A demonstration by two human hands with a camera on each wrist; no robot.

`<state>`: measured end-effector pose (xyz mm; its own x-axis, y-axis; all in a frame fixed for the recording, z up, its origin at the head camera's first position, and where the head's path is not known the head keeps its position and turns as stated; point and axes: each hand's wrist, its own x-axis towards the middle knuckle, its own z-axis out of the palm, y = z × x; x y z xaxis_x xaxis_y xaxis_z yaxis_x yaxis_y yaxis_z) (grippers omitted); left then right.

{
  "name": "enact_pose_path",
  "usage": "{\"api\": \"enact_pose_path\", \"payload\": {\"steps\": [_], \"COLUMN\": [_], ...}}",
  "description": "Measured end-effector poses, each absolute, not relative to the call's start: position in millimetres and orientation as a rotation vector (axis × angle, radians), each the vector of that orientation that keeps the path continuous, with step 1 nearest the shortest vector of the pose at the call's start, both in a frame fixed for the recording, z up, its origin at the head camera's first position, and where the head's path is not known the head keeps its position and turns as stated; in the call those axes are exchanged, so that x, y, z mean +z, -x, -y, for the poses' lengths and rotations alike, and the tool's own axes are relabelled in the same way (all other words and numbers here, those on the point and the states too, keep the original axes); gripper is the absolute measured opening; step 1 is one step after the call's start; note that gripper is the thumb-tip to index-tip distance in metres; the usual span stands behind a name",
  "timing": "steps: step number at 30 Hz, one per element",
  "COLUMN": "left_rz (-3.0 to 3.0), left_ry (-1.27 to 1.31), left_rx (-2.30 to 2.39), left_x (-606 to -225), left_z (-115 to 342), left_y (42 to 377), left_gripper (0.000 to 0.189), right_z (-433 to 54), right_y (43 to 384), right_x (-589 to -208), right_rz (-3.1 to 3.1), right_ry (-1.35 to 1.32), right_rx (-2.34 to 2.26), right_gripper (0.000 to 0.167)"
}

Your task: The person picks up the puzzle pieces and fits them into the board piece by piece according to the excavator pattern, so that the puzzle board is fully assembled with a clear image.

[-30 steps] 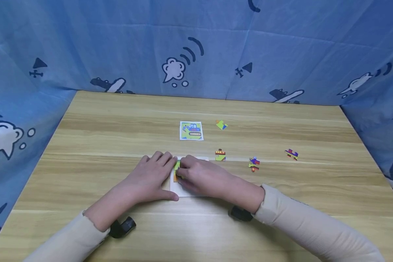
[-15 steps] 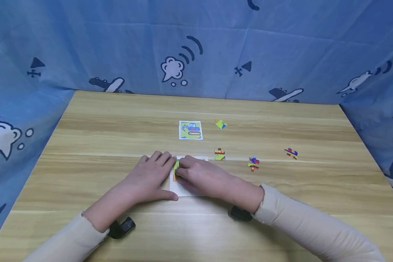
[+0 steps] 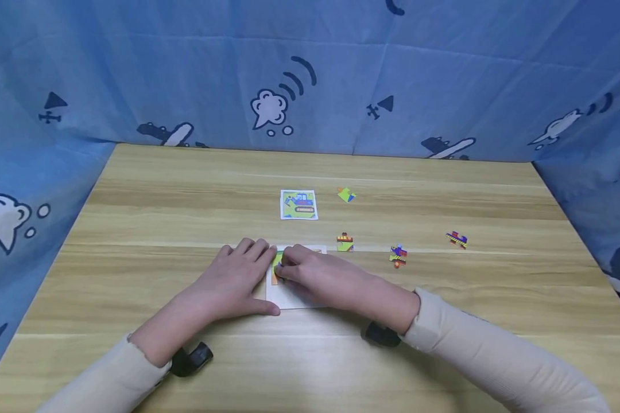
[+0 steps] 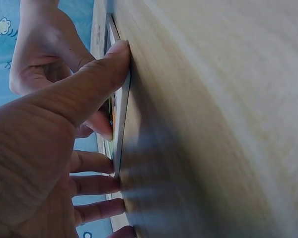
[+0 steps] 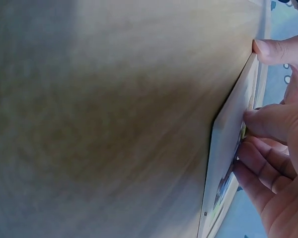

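In the head view a white puzzle board (image 3: 285,299) lies on the table, partly hidden by both hands. My left hand (image 3: 232,281) rests along its left side, fingers stretched out, thumb at the near left corner. A green and orange puzzle piece (image 3: 275,279) shows in the board's left part. Over the board, my right hand (image 3: 322,275) has its thumb and fingers curled together at that spot, pinching a small puzzle piece mostly hidden by the fingers. The right wrist view shows the right thumb (image 5: 268,121) close over the board's surface, with the fingertips beneath it.
Beyond the board lies a picture card (image 3: 298,205) of a blue excavator. Loose puzzle pieces lie on the table: a green one (image 3: 347,195), a striped green one (image 3: 345,242), a purple and yellow one (image 3: 398,256) and a purple one (image 3: 457,239). A blue curtain (image 3: 330,74) hangs behind.
The right fingertips have shifted slightly over the same spot on the board. The left hand stays in place. The whole view has drifted slightly.
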<state>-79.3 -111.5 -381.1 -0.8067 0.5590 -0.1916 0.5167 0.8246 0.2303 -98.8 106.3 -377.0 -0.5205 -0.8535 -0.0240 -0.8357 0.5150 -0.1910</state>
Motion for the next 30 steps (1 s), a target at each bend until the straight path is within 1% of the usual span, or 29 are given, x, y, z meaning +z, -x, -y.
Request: {"api": "enact_pose_path", "payload": {"steps": [21,27,30], "left_rz": [-2.742,-2.757,-2.760], "left_ry": [-0.837,-0.839,-0.836], "left_rx": [0.237,0.229,0.219], "left_x": [-382.2,-382.1,-381.3], "left_z": [111.6,112.0,111.8], "left_y": [77.1,77.8,78.6], "left_gripper": [0.106,0.107,0.108], "right_z": [-105.2,-117.5,-130.0], "right_y": [95.1,94.2,93.3], "right_x": [-374.6,-371.2,-367.9], "right_rz": [-2.639,-2.621,-2.628], "right_ry": [1.453,1.500,1.470], "right_rx": [-0.247,-0.250,-0.283], "right_gripper": [0.027,0.034,0.038]}}
